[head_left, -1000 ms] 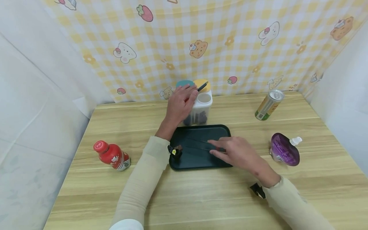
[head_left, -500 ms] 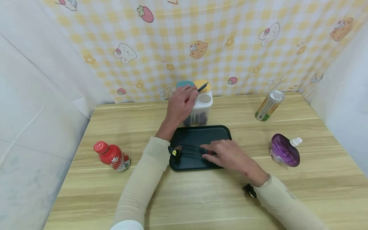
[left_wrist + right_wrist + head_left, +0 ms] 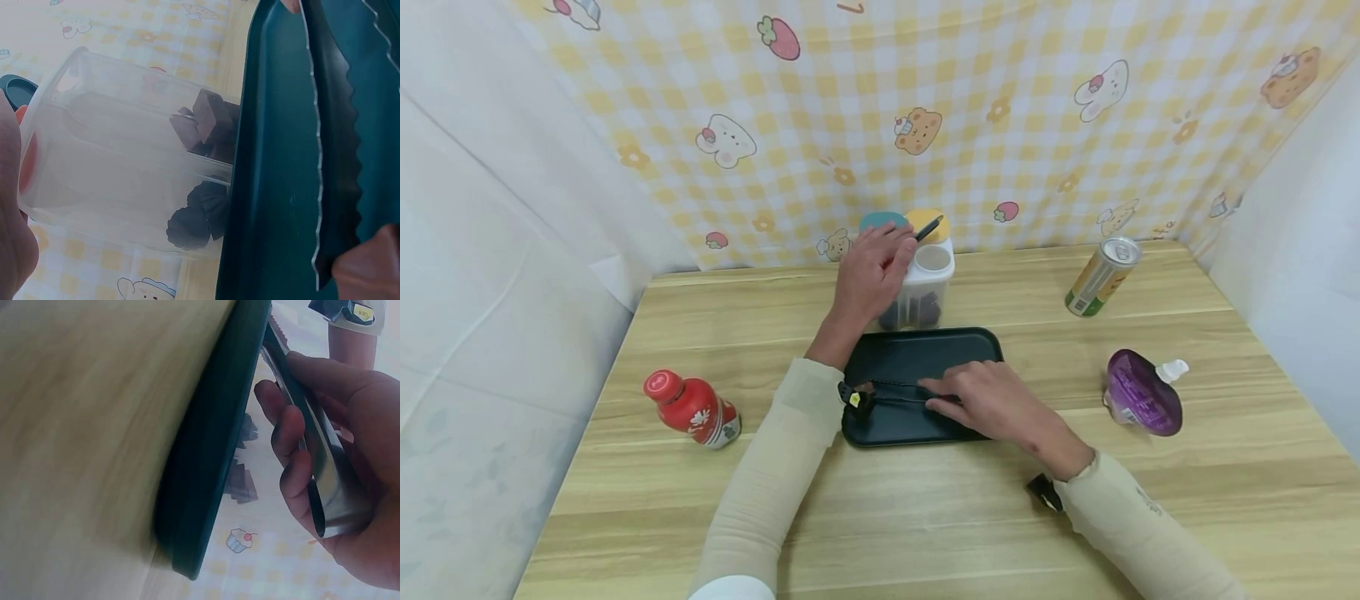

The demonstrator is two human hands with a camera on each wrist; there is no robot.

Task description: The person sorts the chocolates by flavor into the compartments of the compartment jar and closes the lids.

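Observation:
My left hand (image 3: 868,267) rests across the lids of a clear container (image 3: 119,144) holding dark brown blocks (image 3: 214,119) and dark rounded pieces (image 3: 189,228). Its teal and yellow lids are down. A dark grey lid (image 3: 929,227) stands raised by my fingertips, beside an uncovered round opening (image 3: 933,257). My right hand (image 3: 988,400) grips metal tongs (image 3: 344,503) with wavy-edged arms over the dark green tray (image 3: 917,354). At the tong tips, partly behind the left wristband in the head view, a brown block (image 3: 370,269) shows between the arms.
A red bottle (image 3: 696,408) stands at the left on the wooden table (image 3: 880,517). A drink can (image 3: 1103,275) is at the back right, and a purple spouted pouch (image 3: 1142,392) stands nearer on the right. A yellow checked cloth (image 3: 820,100) hangs behind.
My right hand has moved left over the tray, bringing the tong tips to the brown block. The tong arms have come closer together. My left hand stays on the container.

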